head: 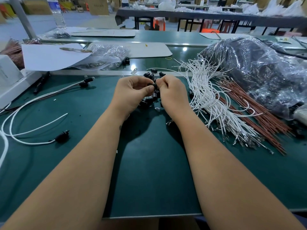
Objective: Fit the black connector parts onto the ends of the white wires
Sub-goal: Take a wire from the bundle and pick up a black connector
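Both hands pinch connector (black, stubby).

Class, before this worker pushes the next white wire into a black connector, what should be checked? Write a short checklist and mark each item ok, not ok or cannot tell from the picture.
1. Connector in hand: ok. The left hand and right hand pinch a black connector part between them.
2. Wire in hand: cannot tell; the fingers hide it.
3. Wire supply within reach: ok. The white wire bundle lies just right of the hands.
4. Spare connectors: ok. The loose black connectors lie behind the hands.
5. Finished pieces kept apart: ok. A fitted wire lies to the left.
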